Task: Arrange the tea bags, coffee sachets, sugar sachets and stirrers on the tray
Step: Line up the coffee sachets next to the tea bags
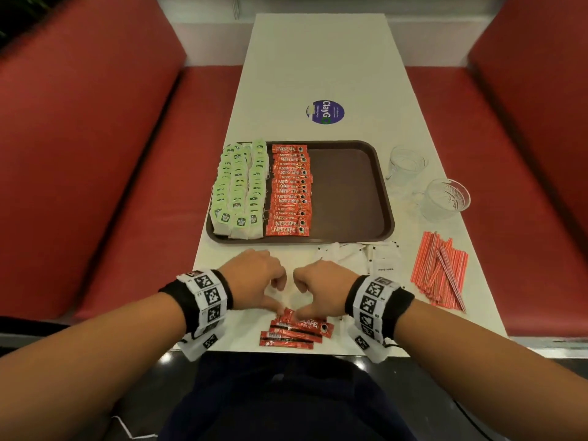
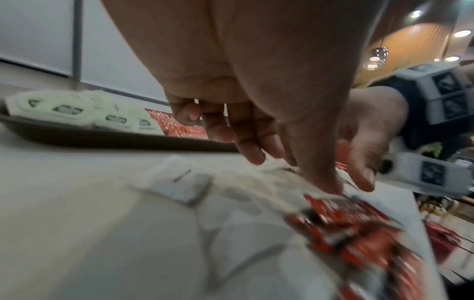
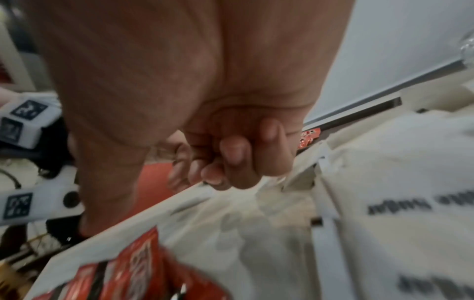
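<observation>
A few loose red coffee sachets (image 1: 296, 331) lie at the table's near edge. My left hand (image 1: 265, 281) and right hand (image 1: 319, 286) hover over them side by side, fingers curled in and both thumbs pointing down onto the top sachet (image 2: 359, 227). Neither hand grips anything. In the right wrist view the right hand (image 3: 231, 158) is a loose fist above the blurred sachets (image 3: 138, 263). The brown tray (image 1: 350, 186) holds rows of green tea bags (image 1: 240, 189) on its left and a column of coffee sachets (image 1: 291, 189) beside them. Its right half is bare.
White sugar sachets (image 1: 359, 259) lie just in front of the tray, right of my right hand. A pile of red striped stirrers (image 1: 439, 268) sits at the right edge. Two glass cups (image 1: 405, 165) (image 1: 445, 198) stand right of the tray. Red bench seats flank the table.
</observation>
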A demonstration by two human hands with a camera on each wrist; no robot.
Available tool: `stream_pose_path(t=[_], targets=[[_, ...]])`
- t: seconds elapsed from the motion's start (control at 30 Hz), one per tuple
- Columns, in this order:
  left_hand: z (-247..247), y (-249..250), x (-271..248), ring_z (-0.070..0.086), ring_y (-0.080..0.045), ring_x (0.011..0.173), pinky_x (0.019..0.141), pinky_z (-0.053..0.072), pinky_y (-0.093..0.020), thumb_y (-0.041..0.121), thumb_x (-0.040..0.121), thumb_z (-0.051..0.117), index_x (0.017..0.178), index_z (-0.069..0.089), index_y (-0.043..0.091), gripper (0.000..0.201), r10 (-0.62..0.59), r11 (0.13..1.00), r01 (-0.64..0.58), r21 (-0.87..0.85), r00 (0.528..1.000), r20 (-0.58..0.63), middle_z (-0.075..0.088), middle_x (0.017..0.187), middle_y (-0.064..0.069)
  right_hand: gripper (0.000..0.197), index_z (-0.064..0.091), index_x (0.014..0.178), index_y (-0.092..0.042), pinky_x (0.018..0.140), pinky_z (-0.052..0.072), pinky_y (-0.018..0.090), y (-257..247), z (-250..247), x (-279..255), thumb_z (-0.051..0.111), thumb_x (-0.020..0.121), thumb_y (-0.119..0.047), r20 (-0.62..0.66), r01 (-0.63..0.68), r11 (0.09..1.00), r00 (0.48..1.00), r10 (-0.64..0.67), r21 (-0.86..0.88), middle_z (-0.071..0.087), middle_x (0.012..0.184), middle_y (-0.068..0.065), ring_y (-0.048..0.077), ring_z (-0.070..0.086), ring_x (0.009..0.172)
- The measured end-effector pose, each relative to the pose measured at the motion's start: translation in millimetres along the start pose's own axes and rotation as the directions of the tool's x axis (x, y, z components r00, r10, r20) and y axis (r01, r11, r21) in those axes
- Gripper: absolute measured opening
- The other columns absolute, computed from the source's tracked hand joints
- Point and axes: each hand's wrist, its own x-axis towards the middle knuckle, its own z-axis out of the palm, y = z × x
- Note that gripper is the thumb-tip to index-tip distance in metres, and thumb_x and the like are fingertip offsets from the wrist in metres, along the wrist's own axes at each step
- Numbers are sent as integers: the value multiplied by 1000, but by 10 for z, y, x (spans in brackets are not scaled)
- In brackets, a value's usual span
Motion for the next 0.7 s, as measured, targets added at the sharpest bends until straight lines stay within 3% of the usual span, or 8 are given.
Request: stream_pose_path(t=[0.13,0.23,0.37,0.57,0.7], targets=[[241,166,-99,46,-10,84,75,36,-28,79,53,74,90,44,31,68,-2,999,-2,37,995,96,51,93,13,59,53,93,-19,67,51,35,-128,172,-60,77,67,-67,88,-23,990,995,35,-139,62,82,0,20,57,74],[386,202,-126,44,-11,84,74,33,-29,81,50,74,91,40,29,74,-12,997,4,76,994,110,49,94,11,60,55,95,-19,69,50,34,-163,256,-49,79,66,-65,103,-33,985,993,52,-171,64,86,1,20,59,77],[392,131,-109,46,-11,83,75,37,-31,77,54,76,90,41,30,68,-67,997,65,36,996,63,52,92,12,56,50,93,-20,70,51,35,-126,217,-4,80,68,-60,82,-94,987,991,105,-129,64,88,2,22,59,80],[270,-49,-7,47,-10,88,82,35,-31,68,67,75,96,52,32,51,-172,985,172,-21,985,11,56,92,16,48,58,103,-19,77,54,38,-64,85,153,78,76,-52,13,-151,977,988,155,-148,63,94,3,23,59,84],[207,-62,54,51,-11,93,84,34,-31,63,76,71,100,62,31,41,-198,980,198,14,980,26,63,92,15,38,60,107,-18,70,48,33,-31,17,242,73,84,-45,-39,-172,969,985,167,-177,65,96,5,25,60,86]])
